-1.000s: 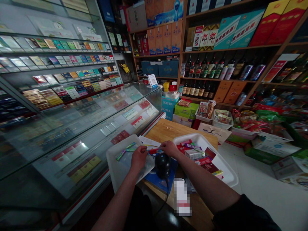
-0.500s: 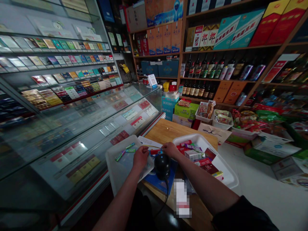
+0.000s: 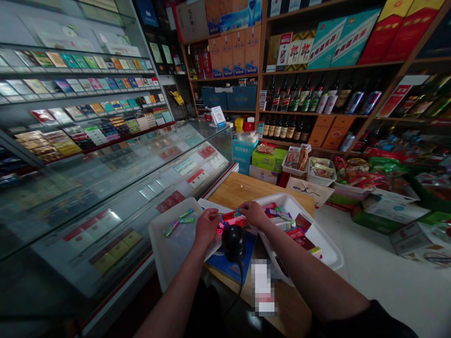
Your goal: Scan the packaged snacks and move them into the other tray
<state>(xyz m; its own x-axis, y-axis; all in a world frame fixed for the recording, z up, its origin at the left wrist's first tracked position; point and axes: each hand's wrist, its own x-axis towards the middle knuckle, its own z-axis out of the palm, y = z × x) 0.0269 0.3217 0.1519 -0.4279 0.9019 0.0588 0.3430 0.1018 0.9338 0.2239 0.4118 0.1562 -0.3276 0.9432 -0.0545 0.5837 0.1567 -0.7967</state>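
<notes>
My left hand (image 3: pixel 207 226) and my right hand (image 3: pixel 252 213) both pinch a small red packet (image 3: pixel 229 216), one at each end, just above a black barcode scanner (image 3: pixel 233 242). The scanner stands on a blue pad (image 3: pixel 230 265) on a wooden table (image 3: pixel 239 190). Under my left hand a white tray (image 3: pixel 169 244) holds a few green and teal sticks (image 3: pixel 178 221). Under my right forearm a second white tray (image 3: pixel 327 251) is filled with several small colourful packets (image 3: pixel 298 230).
A glass display counter (image 3: pixel 116 197) with cigarette packs runs along the left. Wooden shelves (image 3: pixel 317 70) with bottles and boxed liquor fill the back wall. Cartons and snack tubs (image 3: pixel 310 169) stand on the floor beyond the table. A blurred white item (image 3: pixel 264 286) lies near the table's front.
My hands have kept hold of the red packet over the scanner, shifting it slightly. The head camera has tilted a little, so the whole scene has moved up and left.
</notes>
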